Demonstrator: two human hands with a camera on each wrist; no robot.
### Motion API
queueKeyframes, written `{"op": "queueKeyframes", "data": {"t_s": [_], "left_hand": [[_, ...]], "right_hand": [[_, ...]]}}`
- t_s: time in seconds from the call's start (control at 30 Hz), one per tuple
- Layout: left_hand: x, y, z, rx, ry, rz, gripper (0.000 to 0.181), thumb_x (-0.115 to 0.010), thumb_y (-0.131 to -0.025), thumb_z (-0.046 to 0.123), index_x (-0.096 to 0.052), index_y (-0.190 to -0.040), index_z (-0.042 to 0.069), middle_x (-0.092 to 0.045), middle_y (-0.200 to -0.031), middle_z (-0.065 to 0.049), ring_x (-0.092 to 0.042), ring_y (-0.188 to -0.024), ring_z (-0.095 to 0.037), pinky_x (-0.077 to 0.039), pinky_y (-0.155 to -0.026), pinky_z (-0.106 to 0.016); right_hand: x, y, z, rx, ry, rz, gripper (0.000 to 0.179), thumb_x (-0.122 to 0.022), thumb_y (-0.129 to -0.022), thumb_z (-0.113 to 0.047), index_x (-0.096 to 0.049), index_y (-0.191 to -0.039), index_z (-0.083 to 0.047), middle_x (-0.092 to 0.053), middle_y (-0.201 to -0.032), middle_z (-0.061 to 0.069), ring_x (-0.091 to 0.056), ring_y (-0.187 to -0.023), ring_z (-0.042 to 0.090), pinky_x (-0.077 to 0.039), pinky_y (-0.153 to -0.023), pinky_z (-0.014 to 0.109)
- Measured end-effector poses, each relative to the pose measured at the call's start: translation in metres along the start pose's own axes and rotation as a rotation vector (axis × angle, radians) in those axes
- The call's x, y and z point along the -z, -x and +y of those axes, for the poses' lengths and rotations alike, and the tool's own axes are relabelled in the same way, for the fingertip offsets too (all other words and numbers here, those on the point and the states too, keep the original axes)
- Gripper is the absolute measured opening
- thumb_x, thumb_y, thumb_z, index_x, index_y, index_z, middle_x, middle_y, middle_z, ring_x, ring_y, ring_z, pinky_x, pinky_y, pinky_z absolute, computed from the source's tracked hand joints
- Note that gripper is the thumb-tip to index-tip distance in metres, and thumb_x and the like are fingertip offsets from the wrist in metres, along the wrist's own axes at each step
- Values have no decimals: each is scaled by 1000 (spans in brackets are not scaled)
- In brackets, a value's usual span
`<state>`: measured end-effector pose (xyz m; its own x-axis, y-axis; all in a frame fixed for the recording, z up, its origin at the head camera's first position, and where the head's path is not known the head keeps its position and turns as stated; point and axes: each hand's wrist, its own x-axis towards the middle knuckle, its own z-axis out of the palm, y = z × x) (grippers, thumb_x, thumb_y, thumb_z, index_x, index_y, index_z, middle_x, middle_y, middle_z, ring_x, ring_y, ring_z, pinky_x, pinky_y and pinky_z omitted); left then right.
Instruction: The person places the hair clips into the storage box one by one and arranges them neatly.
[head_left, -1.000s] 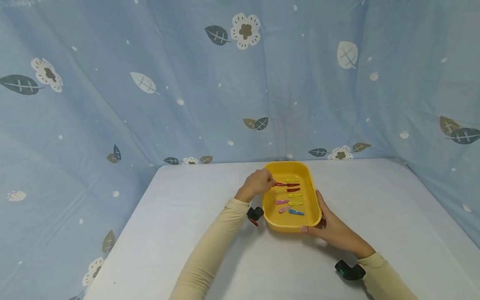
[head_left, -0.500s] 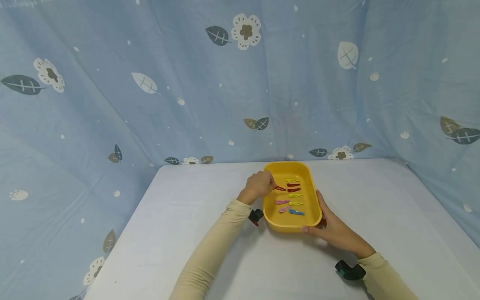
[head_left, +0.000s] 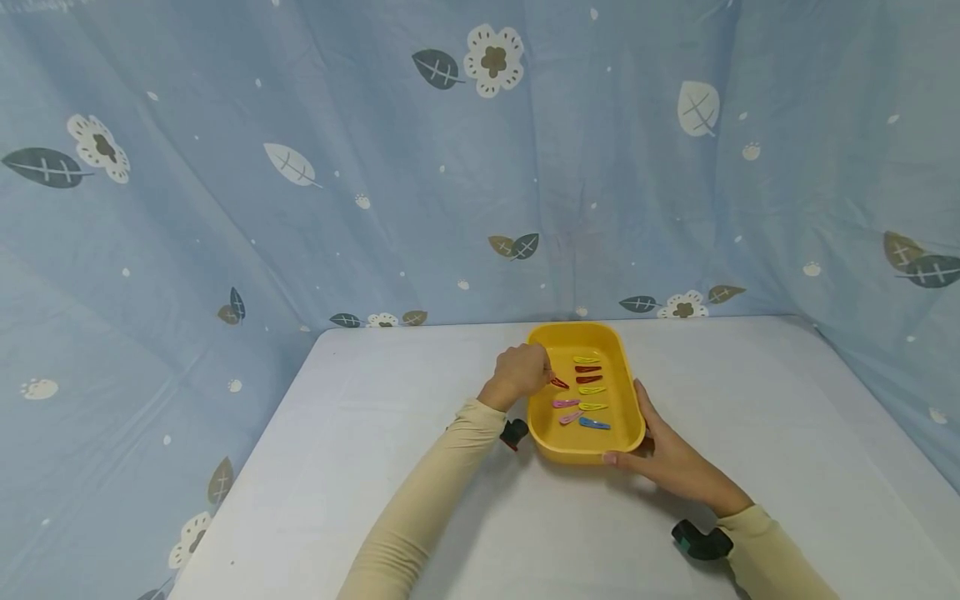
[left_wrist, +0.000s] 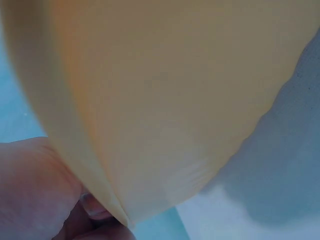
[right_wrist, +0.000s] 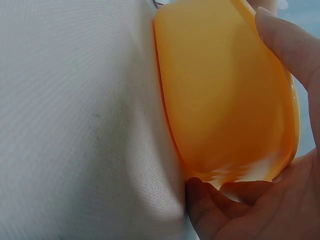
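In the head view my left hand [head_left: 522, 368] reaches over the left rim of a yellow tray [head_left: 587, 457], pinching a red snap hair clip [head_left: 559, 382] whose tip slants down to the right. Right of that clip lie two red hair clips [head_left: 588, 379] in the tray, one above the other. My right hand [head_left: 671, 458] grips the tray's near right corner, thumb on the front wall and fingers along the side. The right wrist view shows the tray wall between thumb and fingers. The tray wall fills much of the left wrist view, hiding the pinched clip.
Several yellow clips [head_left: 592, 390], two pink clips [head_left: 566, 403] and a blue clip [head_left: 595, 424] lie in the tray. Another red clip [head_left: 513, 447] shows on the white table [head_left: 360, 450], partly hidden by the left wrist camera [head_left: 515, 432]. A blue patterned curtain [head_left: 375, 167] hangs behind.
My left hand has moved slightly nearer, taking the pinched red clip away from the upper red clip and tilting its tip downward. My right hand keeps its grip on the tray.
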<state>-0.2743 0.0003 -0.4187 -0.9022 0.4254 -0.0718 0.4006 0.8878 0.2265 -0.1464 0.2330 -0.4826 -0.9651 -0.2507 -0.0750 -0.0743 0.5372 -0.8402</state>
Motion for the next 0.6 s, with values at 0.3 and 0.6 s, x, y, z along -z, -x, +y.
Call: {"op": "queueKeyframes", "data": {"t_s": [0.3, 0.6], "left_hand": [[0, -1, -1, -55, -11, -20, 49, -67, -101, 22, -48, -56, 17, -34, -50, 8, -35, -48, -7, -27, -47, -21], [-1, -2, -4, -55, 11, -20, 34, -67, -101, 24, -72, -71, 11, -46, -55, 6, -42, -53, -9, -33, -50, -23]], "right_hand": [[-1, 1, 0, 5, 3, 4, 127, -78, -90, -49, 21, -164, -17, -1, -174, 21, -43, -148, 40, -39, -115, 54], [-1, 1, 1, 14, 4, 6, 126, -78, -90, -48, 20, -164, -17, -3, -174, 22, -48, -144, 38, -42, -114, 53]]}}
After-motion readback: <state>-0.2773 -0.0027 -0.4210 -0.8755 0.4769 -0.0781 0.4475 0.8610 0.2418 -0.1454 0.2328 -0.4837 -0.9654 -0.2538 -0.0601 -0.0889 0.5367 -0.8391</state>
